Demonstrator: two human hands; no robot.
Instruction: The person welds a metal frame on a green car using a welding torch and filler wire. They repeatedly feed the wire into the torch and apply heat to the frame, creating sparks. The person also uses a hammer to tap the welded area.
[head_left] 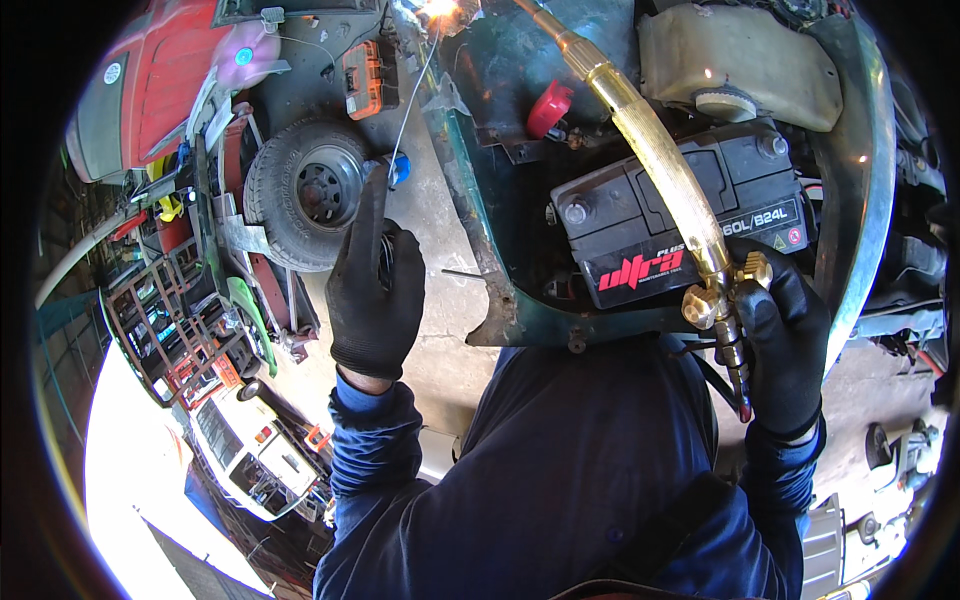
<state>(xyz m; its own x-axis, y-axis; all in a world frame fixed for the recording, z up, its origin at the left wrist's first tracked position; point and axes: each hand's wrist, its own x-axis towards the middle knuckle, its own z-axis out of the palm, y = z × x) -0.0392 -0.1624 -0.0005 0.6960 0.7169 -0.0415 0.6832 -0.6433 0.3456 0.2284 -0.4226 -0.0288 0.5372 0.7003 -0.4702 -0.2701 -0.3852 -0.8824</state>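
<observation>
My gloved right hand point(785, 345) is closed round the valve end of a brass gas welding torch point(650, 140). The torch slants up and away to the left, its tip at the top edge beside a bright glow point(438, 8) with sparks. In my gloved left hand point(380, 290) a thin filler rod point(411, 105) is pinched. It runs up from the fingers, its far end at the glow. The worked spot is on the dark green metal panel point(465, 165) of a vehicle's engine bay, partly lost in glare. Below the torch sits a black car battery point(625, 215).
A whitish plastic tank point(740, 60) stands beyond the battery, with a red cap-like part point(550, 108) left of it. A loose wheel point(305, 195) and an orange toolbox point(362, 80) are on the floor to the left. Farther left are a fan point(245, 55) and a red vehicle point(160, 70).
</observation>
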